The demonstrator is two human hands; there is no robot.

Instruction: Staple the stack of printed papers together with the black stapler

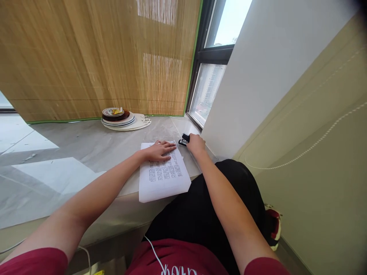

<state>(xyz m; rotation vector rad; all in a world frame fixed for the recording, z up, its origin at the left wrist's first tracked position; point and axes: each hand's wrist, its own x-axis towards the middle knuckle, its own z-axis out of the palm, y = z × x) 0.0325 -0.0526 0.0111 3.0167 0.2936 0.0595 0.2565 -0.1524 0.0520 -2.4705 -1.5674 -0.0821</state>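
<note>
Printed paper sheets (164, 187) lie on the marble-patterned ledge, their near edge hanging past its front. My left hand (159, 151) rests flat on the upper part of the top sheet, fingers stretched toward its right edge. Just right of the paper, my right hand (196, 144) is wrapped round a black stapler (184, 139). The stapler's front end points left toward the paper's far right corner, a small gap apart from it. Its rear part is hidden in my palm.
A stack of plates (117, 118) stands at the back of the ledge (86, 149), before a bamboo blind (100, 61). A white wall (246, 76) and window (206, 89) border the right side. A beaded cord (309, 147) hangs at far right.
</note>
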